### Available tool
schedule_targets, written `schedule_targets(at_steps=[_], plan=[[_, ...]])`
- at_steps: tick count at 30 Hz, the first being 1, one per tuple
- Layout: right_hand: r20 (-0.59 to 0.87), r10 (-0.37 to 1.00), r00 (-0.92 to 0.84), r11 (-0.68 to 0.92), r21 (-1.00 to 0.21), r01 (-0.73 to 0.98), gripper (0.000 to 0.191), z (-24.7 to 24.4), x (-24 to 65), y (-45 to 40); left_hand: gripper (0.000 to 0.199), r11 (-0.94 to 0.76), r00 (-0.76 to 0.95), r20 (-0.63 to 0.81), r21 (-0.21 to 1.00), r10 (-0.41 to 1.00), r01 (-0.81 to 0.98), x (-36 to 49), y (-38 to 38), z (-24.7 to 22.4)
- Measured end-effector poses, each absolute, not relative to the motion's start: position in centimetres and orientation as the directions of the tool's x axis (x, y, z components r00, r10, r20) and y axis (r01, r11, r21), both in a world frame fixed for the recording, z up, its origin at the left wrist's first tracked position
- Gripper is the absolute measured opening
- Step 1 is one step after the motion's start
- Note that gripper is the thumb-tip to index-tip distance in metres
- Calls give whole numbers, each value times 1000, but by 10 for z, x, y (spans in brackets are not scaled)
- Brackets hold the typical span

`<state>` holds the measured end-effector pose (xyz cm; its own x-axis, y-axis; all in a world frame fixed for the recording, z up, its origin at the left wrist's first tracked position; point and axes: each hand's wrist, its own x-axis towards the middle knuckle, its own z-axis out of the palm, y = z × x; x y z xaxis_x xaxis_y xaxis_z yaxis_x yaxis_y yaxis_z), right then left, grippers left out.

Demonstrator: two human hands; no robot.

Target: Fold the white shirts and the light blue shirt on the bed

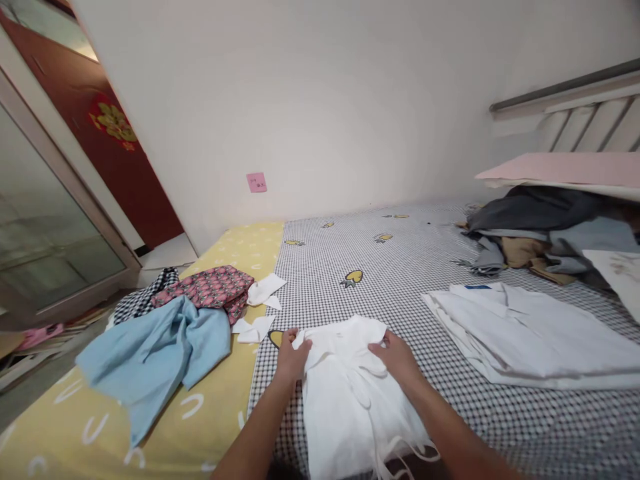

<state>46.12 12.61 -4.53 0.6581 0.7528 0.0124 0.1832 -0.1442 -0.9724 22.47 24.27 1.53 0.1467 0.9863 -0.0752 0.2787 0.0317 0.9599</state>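
Note:
A small white garment (345, 400) with a bow-like tie at its chest lies on the checked bed sheet (340, 260), right in front of me. My left hand (293, 353) pinches its left shoulder edge between thumb and fingers. At the opposite shoulder, my right hand (395, 357) grips the cloth in the same way. Thin white strings (405, 450) trail from the garment's lower right. Its bottom end runs out of view at the lower edge of the picture.
Left, on yellow bedding (200, 427), lie a light blue cloth (165, 353), a pink patterned cloth (210, 287) and white scraps (265, 290). Folded white shirts (540, 333) rest at right. Behind them, dark clothes (540, 213) are heaped under a pink sheet (565, 167).

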Motion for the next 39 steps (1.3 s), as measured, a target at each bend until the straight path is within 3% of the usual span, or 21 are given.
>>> schedule_targets(at_steps=[3, 5, 7, 8, 10, 12, 14, 17, 20, 24, 26, 28, 31, 34, 39], plan=[[25, 711, 703, -208, -947, 244, 36, -46, 459, 125, 58, -82, 24, 79, 927, 997, 365, 217, 222, 25], [35, 680, 732, -249, -929, 275, 34, -45, 455, 124, 53, -279, 35, 299, 834, 954, 476, 210, 194, 27], [49, 652, 757, -279, -912, 299, 34, -43, 451, 123, 50, -573, 256, 538, 578, 803, 581, 206, 162, 18], [57, 637, 769, -289, -907, 306, 37, -41, 449, 121, 51, -702, 421, 583, 420, 695, 576, 206, 148, 10], [79, 594, 800, -300, -902, 311, 49, -35, 445, 115, 51, -833, 662, 521, 216, 539, 509, 208, 128, -9], [129, 517, 846, -302, -897, 322, 61, -25, 439, 104, 54, -862, 754, 429, 151, 498, 483, 211, 121, -28], [299, 431, 851, -289, -848, 444, 62, -14, 428, 89, 59, -857, 763, 403, 123, 504, 501, 213, 123, -42], [612, 456, 646, -260, -603, 754, 53, -1, 403, 74, 63, -851, 752, 428, 91, 502, 517, 213, 131, -53], [634, 636, 440, -240, -379, 894, 52, -1, 375, 78, 63, -844, 743, 425, 108, 517, 525, 213, 131, -54], [391, 839, 379, -270, -305, 913, 53, -19, 358, 98, 59, -819, 742, 347, 252, 574, 515, 213, 126, -51], [282, 865, 414, -319, -327, 890, 51, -30, 358, 104, 55, -794, 747, 308, 393, 589, 464, 212, 127, -45], [251, 861, 442, -347, -345, 872, 52, -39, 361, 107, 36, -692, 691, 285, 583, 664, 425, 208, 134, -36], [284, 855, 433, -326, -356, 876, 54, -47, 365, 106, 35, -364, 351, 220, 829, 910, 424, 196, 159, -19], [312, 847, 429, -312, -362, 879, 55, -51, 365, 105, 39, -198, 27, 210, 863, 977, 465, 184, 198, -4], [361, 826, 433, -304, -362, 881, 55, -58, 365, 107, 30, -160, 130, 104, 807, 986, 569, 174, 255, 4]])
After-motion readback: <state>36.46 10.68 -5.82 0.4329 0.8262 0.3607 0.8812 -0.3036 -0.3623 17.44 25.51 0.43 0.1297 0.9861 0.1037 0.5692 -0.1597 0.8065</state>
